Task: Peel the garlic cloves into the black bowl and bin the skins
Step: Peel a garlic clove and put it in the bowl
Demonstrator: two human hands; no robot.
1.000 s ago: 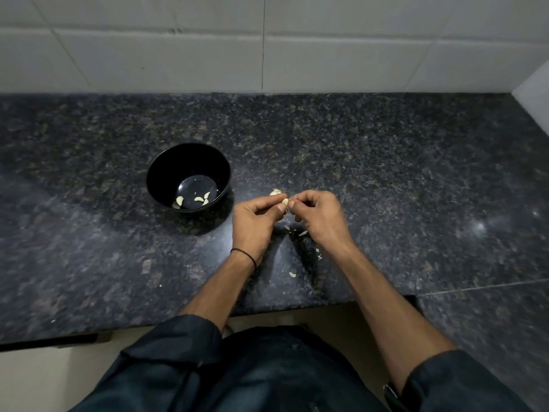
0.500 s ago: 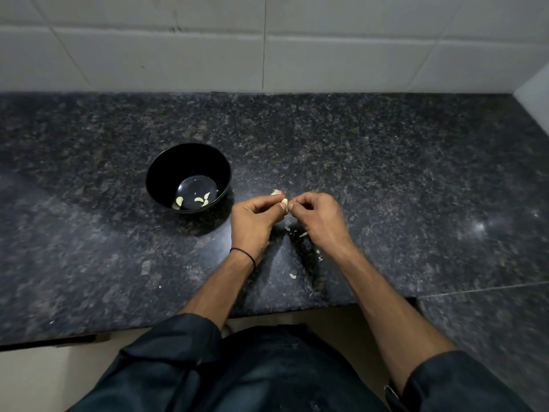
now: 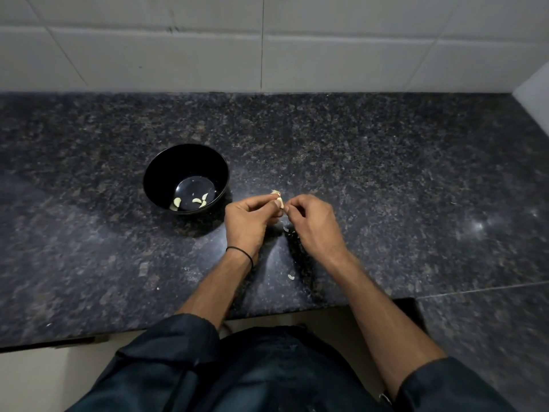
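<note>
Your dark speckled granite bench (image 3: 356,162) runs along a white tiled wall (image 3: 208,55), and on it stands one black bowl (image 3: 166,165), unmarked, with about four peeled cloves (image 3: 196,200) lying in its bottom. Just right of the bowl, your left hand (image 3: 248,221) and right hand (image 3: 312,224) meet, fingers of both pinched on one garlic clove (image 3: 279,202). A few skin scraps (image 3: 291,275) lie on the bench beneath and near your wrists.

A home kitchen: a dark speckled granite countertop (image 3: 371,179) runs across the view, backed at twelve o'clock by a wall of large white tiles (image 3: 193,60). At ten o'clock a black bowl (image 3: 166,171) holds peeled garlic cloves (image 3: 196,201).
</note>
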